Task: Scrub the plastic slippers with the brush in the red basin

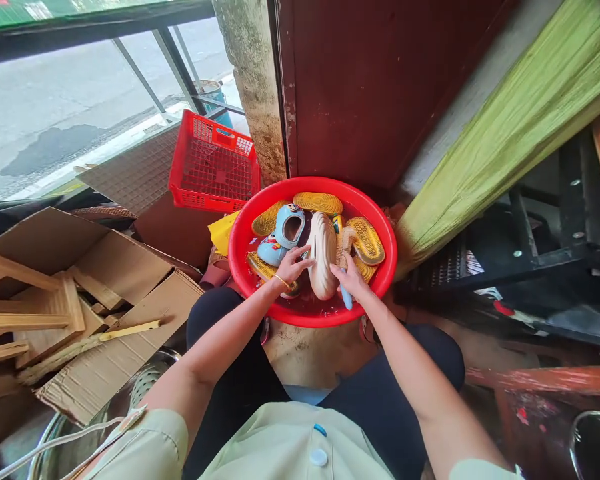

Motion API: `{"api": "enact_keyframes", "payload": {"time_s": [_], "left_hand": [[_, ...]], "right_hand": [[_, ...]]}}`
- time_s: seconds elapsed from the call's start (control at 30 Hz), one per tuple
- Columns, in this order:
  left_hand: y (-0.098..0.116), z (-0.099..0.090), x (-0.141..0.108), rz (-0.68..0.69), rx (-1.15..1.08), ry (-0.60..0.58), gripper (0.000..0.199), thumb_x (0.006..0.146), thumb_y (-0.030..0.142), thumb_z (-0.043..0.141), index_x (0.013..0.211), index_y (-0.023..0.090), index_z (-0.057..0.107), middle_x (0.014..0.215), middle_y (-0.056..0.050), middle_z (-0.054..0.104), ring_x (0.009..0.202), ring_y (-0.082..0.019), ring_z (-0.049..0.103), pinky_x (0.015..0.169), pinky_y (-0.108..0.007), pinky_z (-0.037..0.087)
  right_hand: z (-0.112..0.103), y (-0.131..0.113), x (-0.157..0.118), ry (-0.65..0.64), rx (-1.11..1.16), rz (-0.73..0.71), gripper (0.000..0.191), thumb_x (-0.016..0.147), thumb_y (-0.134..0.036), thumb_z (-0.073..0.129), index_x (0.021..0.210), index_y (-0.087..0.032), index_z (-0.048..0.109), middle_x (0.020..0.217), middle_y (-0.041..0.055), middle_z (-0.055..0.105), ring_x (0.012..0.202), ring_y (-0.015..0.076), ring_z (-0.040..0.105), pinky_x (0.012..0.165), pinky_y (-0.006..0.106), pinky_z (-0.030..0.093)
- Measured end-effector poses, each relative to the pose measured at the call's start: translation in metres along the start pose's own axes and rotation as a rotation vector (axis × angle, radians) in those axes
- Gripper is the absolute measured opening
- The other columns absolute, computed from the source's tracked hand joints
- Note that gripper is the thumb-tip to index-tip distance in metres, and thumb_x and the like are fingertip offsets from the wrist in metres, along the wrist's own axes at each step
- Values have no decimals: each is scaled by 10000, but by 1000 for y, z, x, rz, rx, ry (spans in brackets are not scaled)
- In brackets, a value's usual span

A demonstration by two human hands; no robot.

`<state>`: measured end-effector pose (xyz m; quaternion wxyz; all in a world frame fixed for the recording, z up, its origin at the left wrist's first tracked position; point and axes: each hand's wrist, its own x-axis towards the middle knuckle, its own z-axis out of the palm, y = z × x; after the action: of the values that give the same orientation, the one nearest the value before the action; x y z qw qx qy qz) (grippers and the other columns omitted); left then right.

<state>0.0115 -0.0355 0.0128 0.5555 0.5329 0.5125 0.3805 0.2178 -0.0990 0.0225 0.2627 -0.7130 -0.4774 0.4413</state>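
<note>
Shirt front (275, 443): nearest to lens; pale green, round white button (319, 457) low at middle.
Red basin (236, 263): straight ahead of dark-clad knees (437, 347).
Cream shoe (323, 250): lying in basin, near its middle, ridged surface up, between the two hands and reaching beyond them.
Long axis: running away from body, roughly in line with lens view; far end tipped slightly left.
Left hand (293, 268): fingers half bent, partly spread, tips at left edge of shoe; firmness of hold, cannot tell.
Right hand (352, 277): closed on brush (347, 297); blue handle toward body, tan head pointing away, fingertips by shoe's right edge.
Nearer hand: neither clearly; both at near half of shoe.
Neighbours: pale-blue clogs (270, 252) to left, yellow soles (319, 202) around basin wall.
Beyond rim: red crate (215, 200), far left.
Writing: no brand or label legible; small cartoon prints on clogs.
</note>
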Motion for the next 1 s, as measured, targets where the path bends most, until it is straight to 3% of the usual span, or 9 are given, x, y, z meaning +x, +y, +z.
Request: {"api": "enact_keyframes", "payload": {"time_s": [0.1, 0.23, 0.33, 0.5, 0.63, 0.77, 0.87, 0.93, 1.0], "left_hand": [[4, 6, -2, -45, -123, -45, 635, 747, 334, 777, 1366, 234, 676, 1416, -94, 638, 1204, -288, 633, 932, -396, 573], [14, 8, 1, 51, -203, 120, 657, 766, 332, 758, 1398, 218, 620, 1475, -121, 589, 1316, -311, 569, 951, -389, 566], [25, 3, -2, 222, -89, 153, 609, 789, 356, 751, 1365, 201, 629, 1464, -124, 595, 1378, -318, 519, 1020, -381, 532], [34, -9, -14, 470, 104, 81, 508, 916, 338, 601, 1402, 188, 585, 1359, -146, 634, 1219, -280, 611, 971, -382, 543], [26, -3, -24, 525, 344, 101, 525, 903, 267, 583, 1417, 172, 540, 1269, -152, 616, 1156, -263, 603, 975, -403, 550], [12, 11, -36, 403, 284, 150, 405, 886, 290, 640, 1273, 184, 584, 1212, -126, 599, 1051, -225, 640, 905, -369, 584], [3, 16, -39, 87, 36, 101, 327, 858, 370, 729, 1094, 180, 606, 1042, -83, 651, 898, -192, 683, 808, -334, 596], [2, 15, -34, -169, -194, 2, 392, 851, 478, 753, 1059, 182, 602, 991, -73, 677, 828, -177, 700, 746, -311, 592], [4, 12, -24, -332, -403, -55, 506, 838, 607, 738, 1087, 188, 603, 1035, -92, 700, 829, -177, 715, 733, -304, 589]], "right_hand": [[4, 1, 3, -4, 137, 26, 867, 976, -593, 541, 1662, -202, 181, 1161, 136, 713, 564, 121, 641, 495, 242, 546], [17, -2, 3, -26, 232, 0, 924, 940, -633, 556, 1652, -192, 167, 916, 41, 709, 502, 128, 616, 445, 225, 500], [30, -8, -1, -14, 324, -79, 905, 901, -614, 581, 1626, -230, 199, 934, 16, 703, 454, 106, 577, 430, 226, 492], [37, -16, -9, -27, 331, -144, 931, 867, -606, 602, 1621, -229, 204, 891, 7, 703, 439, 109, 562, 417, 229, 487], [28, -14, -10, 16, 279, -115, 872, 864, -547, 593, 1603, -206, 280, 860, 3, 699, 440, 119, 559, 401, 236, 485], [15, -11, -7, 82, 161, -120, 842, 904, -492, 552, 1629, -169, 270, 948, 59, 744, 504, 143, 606, 477, 269, 548], [7, -11, -8, 32, -32, -164, 748, 950, -407, 541, 1634, -189, 334, 1000, 78, 769, 624, 170, 674, 609, 288, 590], [4, -12, -13, -36, -161, -173, 679, 972, -344, 532, 1622, -205, 393, 957, 58, 781, 709, 187, 707, 714, 306, 598], [-1, -11, -23, -111, -239, -188, 642, 983, -300, 526, 1611, -213, 429, 974, 53, 793, 794, 198, 732, 819, 330, 594]]}}
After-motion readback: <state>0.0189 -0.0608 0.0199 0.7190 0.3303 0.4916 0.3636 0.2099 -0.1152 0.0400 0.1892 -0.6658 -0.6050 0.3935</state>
